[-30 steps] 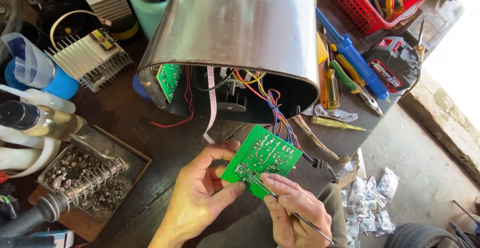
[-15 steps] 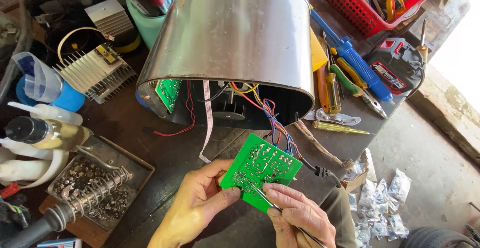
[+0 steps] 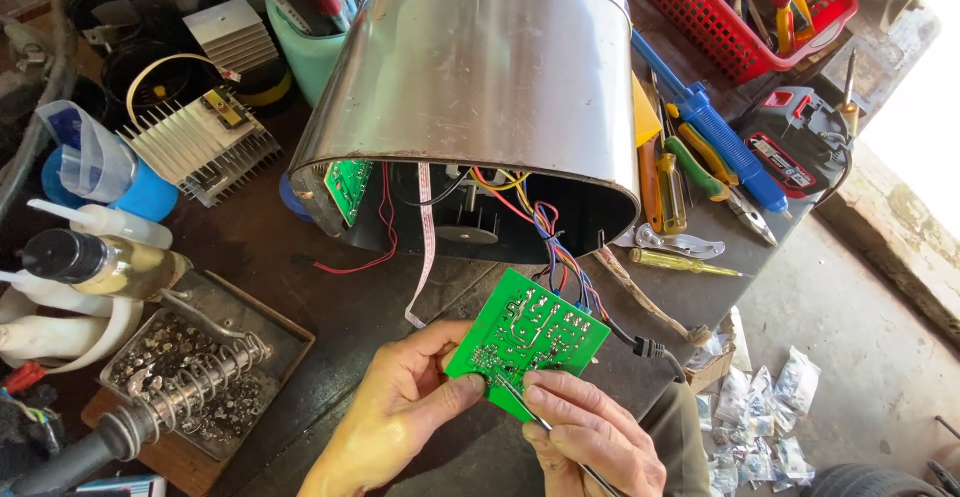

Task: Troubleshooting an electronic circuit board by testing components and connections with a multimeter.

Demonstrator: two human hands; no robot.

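Left hand (image 3: 395,422) pinches green circuit board (image 3: 527,341) at its 8 o'clock corner, solder side up. Right hand (image 3: 590,432) grips thin metal probe (image 3: 545,426), tip on board. Coloured wires (image 3: 555,247) run toward 12 o'clock into dented stainless housing (image 3: 480,67).

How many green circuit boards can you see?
2. One green circuit board is held in front by the left hand, with the right hand touching a thin tool to it. The second green board sits inside the metal housing. More may be hidden inside.
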